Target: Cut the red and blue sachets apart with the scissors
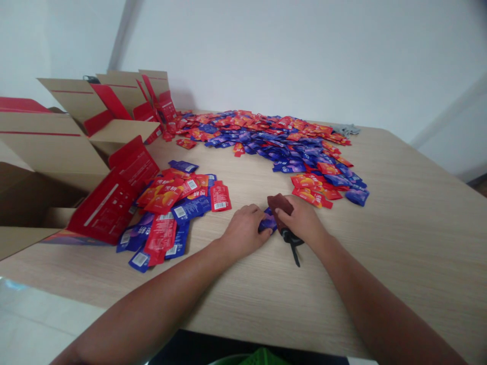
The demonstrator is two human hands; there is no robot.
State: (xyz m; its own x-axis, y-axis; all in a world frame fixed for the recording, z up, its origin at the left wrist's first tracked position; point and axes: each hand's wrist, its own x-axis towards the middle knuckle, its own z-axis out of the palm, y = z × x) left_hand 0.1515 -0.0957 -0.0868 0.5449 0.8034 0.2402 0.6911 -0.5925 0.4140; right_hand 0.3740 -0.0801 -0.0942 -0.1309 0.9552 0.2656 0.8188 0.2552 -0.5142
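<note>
My left hand (244,229) presses down on a purple sachet (268,221) on the wooden table (399,228), fingers curled over it. My right hand (301,221) grips a dark red, flat-headed tool (280,207) whose black handle (293,247) sticks out toward me; its head lies over the same sachet. The two hands nearly touch. A big heap of red and purple sachets (277,137) lies beyond the hands. A smaller heap of sachets (171,208) sits to the left.
Open cardboard cartons with red flaps (57,152) stand along the left edge, one red flap (114,195) leaning onto the small heap. A grey cloth (348,130) lies at the far end of the big heap. A white wall rises behind the table.
</note>
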